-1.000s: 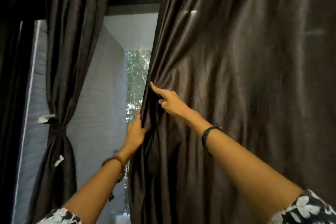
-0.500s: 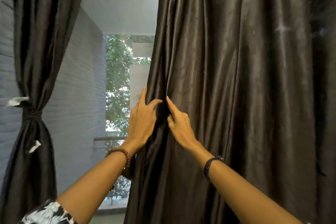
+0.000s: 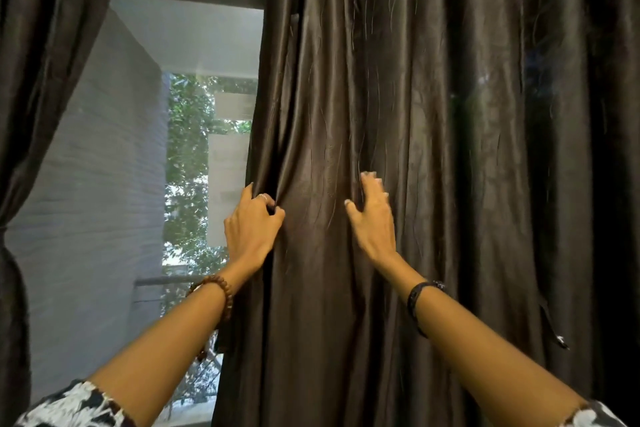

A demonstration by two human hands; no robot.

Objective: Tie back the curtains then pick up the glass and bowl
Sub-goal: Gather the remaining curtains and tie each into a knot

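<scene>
She stands close up to the right curtain (image 3: 433,184), the one hanging loose, and both hands are on it at the same height. The left hand (image 3: 252,229) has the curtain's inner edge, the edge next to the window (image 3: 194,149): its fingers (image 3: 268,206) are curled into the fold and pinch the cloth, thumb side tucked in, which I take to be the anchor for gathering. The right hand (image 3: 374,218) lies further into the curtain, away from the window, fingers spread and nearly straight, flat against the folds and gripping nothing that I can see (it looks set to sweep the fabric toward the other hand). That spacing makes sense: a bundle has to be collected between the two hands before any tie can go round it.

The left curtain (image 3: 38,80), on the far side of the window, narrows to a cinched waist low down, so I judge it already tied. A thin dark cord (image 3: 549,319) dangles on the right curtain, below and beyond her right wrist; possibly the tie-back, though I cannot be sure.

Neither glass nor bowl is in sight from here.
</scene>
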